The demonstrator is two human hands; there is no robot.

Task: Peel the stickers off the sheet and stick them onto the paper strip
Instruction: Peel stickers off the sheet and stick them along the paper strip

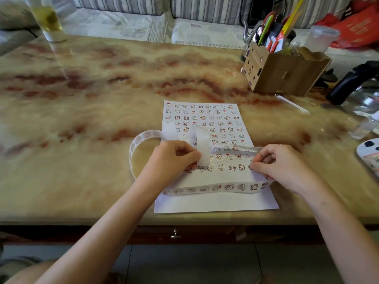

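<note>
A white sticker sheet (pixel 207 119) printed with rows of small cartoon animals lies on the marble table. Over it winds a long white paper strip (pixel 205 189); its near stretch carries a row of stuck-on stickers, and it loops away to the left. My left hand (pixel 174 158) pinches an upright fold of the strip above the sheet's lower rows. My right hand (pixel 279 162) has its fingers curled at the sheet's right edge, pinching there at a sticker or the strip end; which one I cannot tell.
A wooden organiser box (pixel 283 70) full of pens stands at the back right. A black-handled glass kettle (pixel 356 87) and a small patterned object (pixel 369 154) sit at the right edge. A tall glass (pixel 47 19) stands at the back left. The table's front edge (pixel 123 220) runs below my forearms.
</note>
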